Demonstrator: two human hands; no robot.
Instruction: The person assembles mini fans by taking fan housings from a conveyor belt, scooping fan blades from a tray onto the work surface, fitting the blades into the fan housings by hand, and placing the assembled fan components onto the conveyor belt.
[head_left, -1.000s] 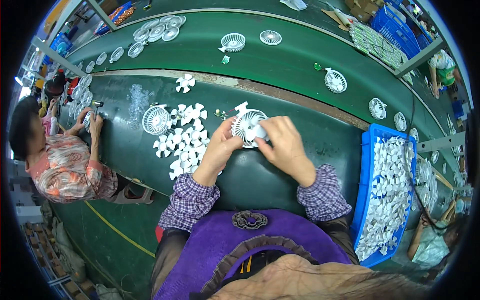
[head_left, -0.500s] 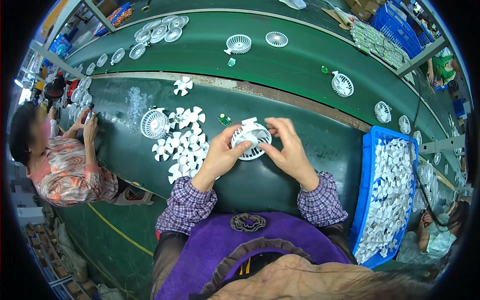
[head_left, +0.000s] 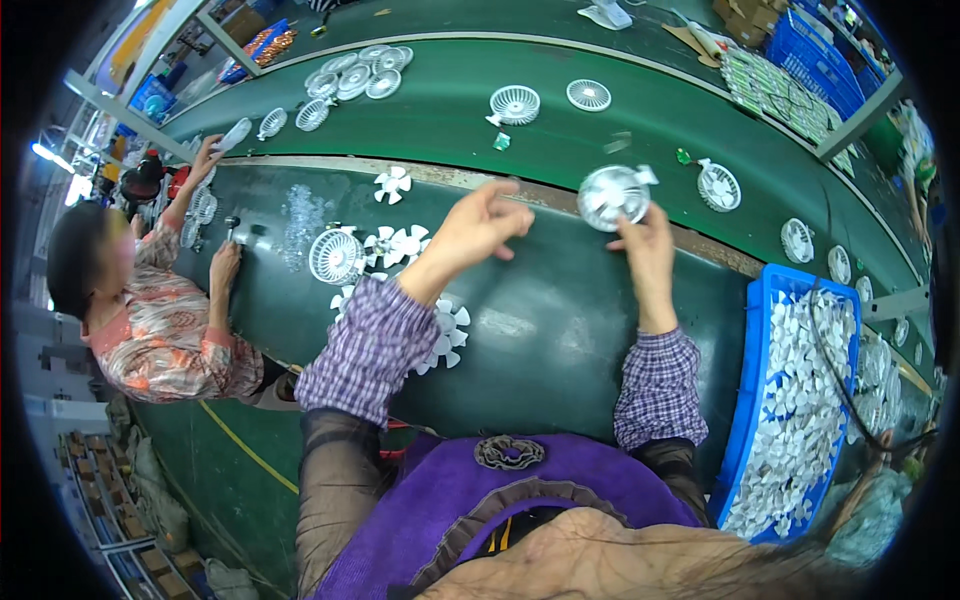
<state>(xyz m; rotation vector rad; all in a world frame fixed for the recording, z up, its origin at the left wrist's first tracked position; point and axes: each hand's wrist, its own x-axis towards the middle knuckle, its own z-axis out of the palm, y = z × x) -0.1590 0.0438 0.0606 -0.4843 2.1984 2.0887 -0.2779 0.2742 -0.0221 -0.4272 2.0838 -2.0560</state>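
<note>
Head view: wearer's right hand (head_left: 650, 262) pinches one white fan housing (head_left: 605, 196), left hand (head_left: 478, 228) loosely spread, one blue bin (head_left: 746, 400) at right.

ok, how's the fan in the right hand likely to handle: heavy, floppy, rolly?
Probably light for its size: the right hand alone holds the fan near its edge. Likely stiff: it sticks out from that grip with no visible sag. Might roll a little, being round, but the stub jutting out should stop it.
</note>
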